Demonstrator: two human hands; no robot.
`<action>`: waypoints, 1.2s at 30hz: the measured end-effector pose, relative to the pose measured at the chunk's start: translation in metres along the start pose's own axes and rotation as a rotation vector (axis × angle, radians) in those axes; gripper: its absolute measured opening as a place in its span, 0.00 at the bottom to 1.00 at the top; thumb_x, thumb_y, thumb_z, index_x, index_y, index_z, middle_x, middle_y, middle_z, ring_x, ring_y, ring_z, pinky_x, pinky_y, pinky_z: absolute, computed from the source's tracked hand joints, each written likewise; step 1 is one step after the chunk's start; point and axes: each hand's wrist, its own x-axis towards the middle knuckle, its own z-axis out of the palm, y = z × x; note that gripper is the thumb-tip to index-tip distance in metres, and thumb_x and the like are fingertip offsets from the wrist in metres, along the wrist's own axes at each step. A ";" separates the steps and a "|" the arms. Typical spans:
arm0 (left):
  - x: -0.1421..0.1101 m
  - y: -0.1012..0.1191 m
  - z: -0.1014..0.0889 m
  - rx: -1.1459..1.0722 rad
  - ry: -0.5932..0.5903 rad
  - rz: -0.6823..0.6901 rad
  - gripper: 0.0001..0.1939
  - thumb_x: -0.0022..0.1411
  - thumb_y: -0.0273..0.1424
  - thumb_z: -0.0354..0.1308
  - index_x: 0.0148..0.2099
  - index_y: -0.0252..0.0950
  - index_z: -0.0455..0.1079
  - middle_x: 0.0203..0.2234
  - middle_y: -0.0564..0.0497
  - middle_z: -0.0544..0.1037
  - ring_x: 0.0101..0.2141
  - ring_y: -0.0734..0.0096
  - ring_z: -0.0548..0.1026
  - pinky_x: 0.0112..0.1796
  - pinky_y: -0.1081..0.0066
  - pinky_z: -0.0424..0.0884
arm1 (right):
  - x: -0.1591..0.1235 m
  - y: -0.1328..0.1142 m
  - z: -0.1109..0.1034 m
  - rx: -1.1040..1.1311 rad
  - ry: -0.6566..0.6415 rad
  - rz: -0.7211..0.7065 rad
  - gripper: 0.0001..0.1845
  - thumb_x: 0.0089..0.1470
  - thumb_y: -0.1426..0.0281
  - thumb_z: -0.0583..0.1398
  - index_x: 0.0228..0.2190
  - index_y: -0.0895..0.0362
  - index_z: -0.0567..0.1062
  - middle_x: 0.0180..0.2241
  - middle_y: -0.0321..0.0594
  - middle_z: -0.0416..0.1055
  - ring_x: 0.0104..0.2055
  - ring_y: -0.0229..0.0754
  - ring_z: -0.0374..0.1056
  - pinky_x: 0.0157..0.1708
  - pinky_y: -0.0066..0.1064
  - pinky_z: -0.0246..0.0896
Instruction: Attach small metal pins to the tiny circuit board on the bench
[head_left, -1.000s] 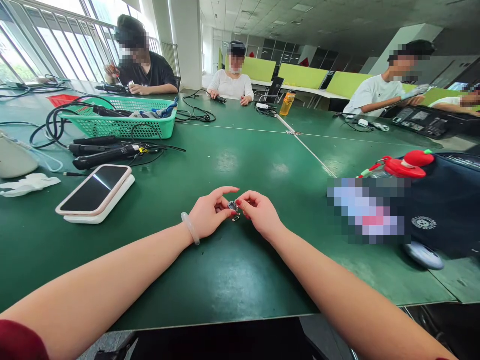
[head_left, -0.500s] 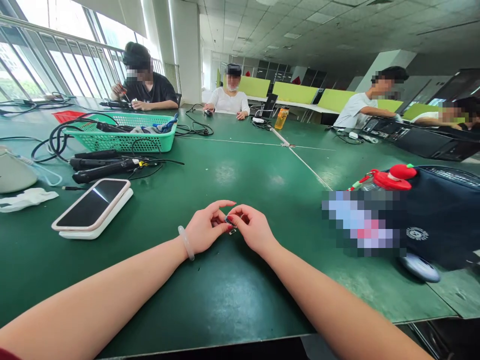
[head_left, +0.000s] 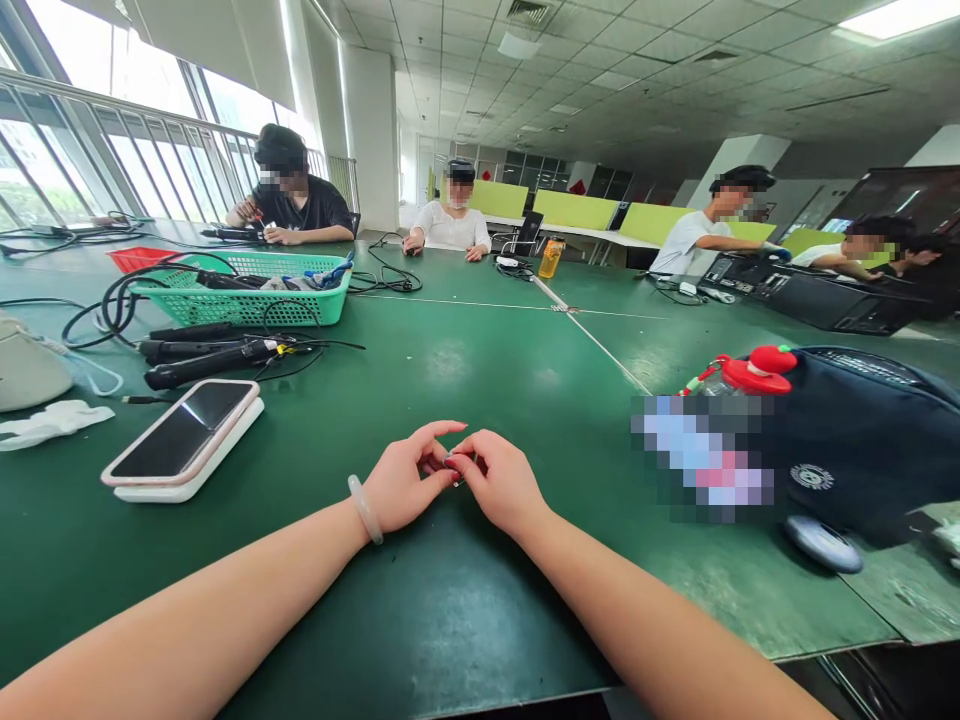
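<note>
My left hand (head_left: 409,480), with a pale bangle (head_left: 365,508) on its wrist, meets my right hand (head_left: 499,480) above the green table (head_left: 480,610). Between the fingertips of both is a small metal piece (head_left: 455,484); only a glint of it shows, and its kind is hidden by the fingers. My left thumb presses from the near side while the left index finger reaches out above. The right thumb and index finger are pinched on the same piece.
A phone (head_left: 184,430) on a white box lies to the left, beside black cylindrical handles (head_left: 214,362) with cables. Behind them stands a green basket (head_left: 300,305). On the right are a dark bag (head_left: 862,430), a red-lidded bottle (head_left: 757,372) and a mouse (head_left: 823,545). Several people work across the table.
The view has tilted up a little, so the surroundings sit lower. Both hands keep their pinch, and less of the small metal piece shows between the fingers now.
</note>
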 end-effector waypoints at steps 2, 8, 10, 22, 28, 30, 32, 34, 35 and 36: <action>0.000 0.000 -0.001 -0.007 -0.033 0.007 0.27 0.56 0.28 0.56 0.59 0.37 0.59 0.29 0.54 0.73 0.30 0.72 0.73 0.35 0.70 0.70 | 0.000 0.000 0.000 0.032 0.021 0.010 0.06 0.55 0.68 0.59 0.27 0.54 0.72 0.27 0.35 0.70 0.28 0.36 0.64 0.31 0.28 0.57; -0.002 0.001 -0.002 0.116 -0.072 0.034 0.27 0.60 0.32 0.53 0.61 0.38 0.56 0.25 0.57 0.70 0.27 0.73 0.69 0.34 0.71 0.66 | 0.001 0.001 -0.001 0.084 -0.017 0.022 0.08 0.54 0.69 0.58 0.25 0.55 0.73 0.25 0.34 0.70 0.27 0.36 0.63 0.30 0.27 0.57; -0.002 0.003 -0.002 0.177 -0.065 0.046 0.26 0.59 0.31 0.52 0.60 0.38 0.58 0.23 0.58 0.67 0.25 0.73 0.67 0.32 0.72 0.64 | 0.003 0.005 -0.002 0.062 -0.064 0.022 0.10 0.57 0.69 0.56 0.26 0.55 0.74 0.26 0.35 0.72 0.30 0.36 0.65 0.32 0.28 0.57; 0.005 -0.003 -0.009 -0.038 0.031 -0.183 0.15 0.53 0.28 0.50 0.45 0.37 0.65 0.19 0.60 0.62 0.23 0.74 0.67 0.30 0.71 0.64 | 0.003 0.014 -0.007 -0.218 -0.318 0.029 0.08 0.52 0.69 0.63 0.37 0.53 0.77 0.37 0.38 0.71 0.40 0.39 0.68 0.42 0.32 0.61; 0.007 -0.007 -0.007 -0.051 0.035 -0.182 0.09 0.55 0.30 0.51 0.38 0.36 0.69 0.23 0.55 0.70 0.25 0.73 0.70 0.31 0.71 0.66 | 0.004 0.010 -0.005 -0.275 -0.329 -0.008 0.03 0.54 0.71 0.61 0.31 0.55 0.76 0.34 0.38 0.71 0.37 0.39 0.68 0.38 0.31 0.60; 0.007 -0.008 -0.007 -0.039 0.027 -0.166 0.11 0.56 0.32 0.52 0.40 0.35 0.70 0.24 0.54 0.72 0.27 0.72 0.70 0.32 0.71 0.68 | 0.004 0.011 -0.005 -0.289 -0.329 -0.016 0.03 0.54 0.71 0.61 0.32 0.55 0.76 0.34 0.38 0.72 0.37 0.39 0.68 0.38 0.31 0.60; 0.006 -0.009 -0.006 0.001 0.013 -0.154 0.12 0.58 0.34 0.52 0.42 0.35 0.70 0.25 0.53 0.72 0.28 0.71 0.71 0.33 0.70 0.68 | 0.003 0.011 -0.005 -0.300 -0.329 -0.023 0.03 0.55 0.71 0.60 0.32 0.55 0.75 0.34 0.38 0.72 0.37 0.39 0.68 0.38 0.31 0.60; 0.006 -0.008 -0.006 0.040 -0.002 -0.145 0.13 0.59 0.34 0.51 0.43 0.36 0.71 0.25 0.53 0.73 0.28 0.71 0.71 0.33 0.70 0.68 | 0.003 0.012 -0.004 -0.306 -0.330 -0.027 0.04 0.55 0.71 0.60 0.32 0.55 0.75 0.34 0.39 0.71 0.37 0.40 0.68 0.38 0.31 0.60; 0.006 -0.008 -0.007 0.053 -0.009 -0.141 0.12 0.59 0.33 0.51 0.43 0.36 0.71 0.25 0.53 0.73 0.28 0.71 0.71 0.33 0.70 0.68 | 0.003 0.012 -0.004 -0.306 -0.330 -0.027 0.04 0.55 0.71 0.59 0.32 0.55 0.75 0.34 0.39 0.71 0.37 0.40 0.68 0.38 0.31 0.60; 0.006 -0.007 -0.007 0.060 -0.016 -0.137 0.12 0.59 0.33 0.51 0.43 0.36 0.71 0.25 0.53 0.73 0.28 0.71 0.71 0.33 0.70 0.67 | 0.004 0.012 -0.004 -0.303 -0.329 -0.027 0.04 0.55 0.71 0.59 0.32 0.55 0.75 0.34 0.39 0.71 0.37 0.40 0.68 0.38 0.31 0.60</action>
